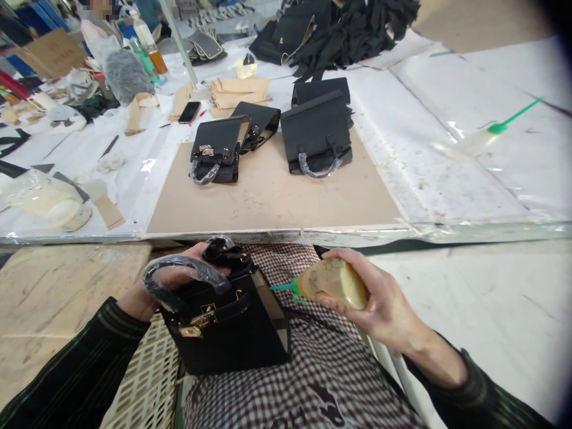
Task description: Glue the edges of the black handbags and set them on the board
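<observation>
A black handbag point(232, 342) with gold hardware and a plastic-wrapped handle rests on my lap, over a checked apron point(330, 381). My left hand point(183, 271) grips the bag near its top, behind the wrapped handle, with some fingers hidden. A yellowish squeeze bottle point(333, 283) with a green nozzle lies tilted in my right hand point(379, 298), fingers wrapped around it. Its thin tip points left at the bag's open side, where tan lining shows. Whether the tip touches the bag I cannot tell.
Several black handbags point(317, 131) lie on a brown board point(277, 202) on the table ahead. A second bottle with a green nozzle point(496, 128) lies to the right. A phone point(190, 112), tan pieces point(239, 92) and a plastic-covered tub point(67, 211) are to the left. Behind is a person point(100, 36).
</observation>
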Demonstrator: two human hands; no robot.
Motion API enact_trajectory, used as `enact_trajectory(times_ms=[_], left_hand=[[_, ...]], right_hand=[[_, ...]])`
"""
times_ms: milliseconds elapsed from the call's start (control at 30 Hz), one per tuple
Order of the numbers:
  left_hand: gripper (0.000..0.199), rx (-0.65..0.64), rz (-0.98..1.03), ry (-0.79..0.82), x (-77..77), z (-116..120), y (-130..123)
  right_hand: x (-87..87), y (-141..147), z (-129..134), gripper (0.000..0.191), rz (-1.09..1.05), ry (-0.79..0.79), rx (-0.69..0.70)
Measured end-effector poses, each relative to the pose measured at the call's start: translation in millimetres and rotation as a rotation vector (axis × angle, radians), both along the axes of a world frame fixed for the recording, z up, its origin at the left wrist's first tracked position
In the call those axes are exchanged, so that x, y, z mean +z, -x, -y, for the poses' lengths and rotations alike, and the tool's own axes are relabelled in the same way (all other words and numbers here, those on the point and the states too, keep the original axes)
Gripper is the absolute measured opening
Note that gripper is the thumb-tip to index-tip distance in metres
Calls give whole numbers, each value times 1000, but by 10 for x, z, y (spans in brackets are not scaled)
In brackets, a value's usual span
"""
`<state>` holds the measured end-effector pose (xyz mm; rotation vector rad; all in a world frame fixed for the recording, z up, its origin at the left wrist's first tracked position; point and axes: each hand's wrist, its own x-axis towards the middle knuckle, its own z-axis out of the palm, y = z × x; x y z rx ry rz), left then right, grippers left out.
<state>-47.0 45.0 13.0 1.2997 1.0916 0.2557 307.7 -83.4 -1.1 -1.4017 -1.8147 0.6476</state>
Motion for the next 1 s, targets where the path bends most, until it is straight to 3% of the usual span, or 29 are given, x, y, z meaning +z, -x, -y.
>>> enact_trajectory(times_ms=[133,367,633,767,1000], left_hand=[[46,-133,18,-55,-29,-11,5],[45,-111,16,-40,-67,-28,-18],[42,-109,-23,-92,-86,-17,-22],[42,-103,7,-60,-105,-3,-17],[45,-91,4,-3,-84,7,-28]], right_hand=[[-15,-9,17,52,35,24,48],[-23,-17,42,54,25,12,22],[-24,-17,44,50,26,25,87],[-27,-26,55,53,23,10,35],[-53,-18,30,50,38,40,98]])
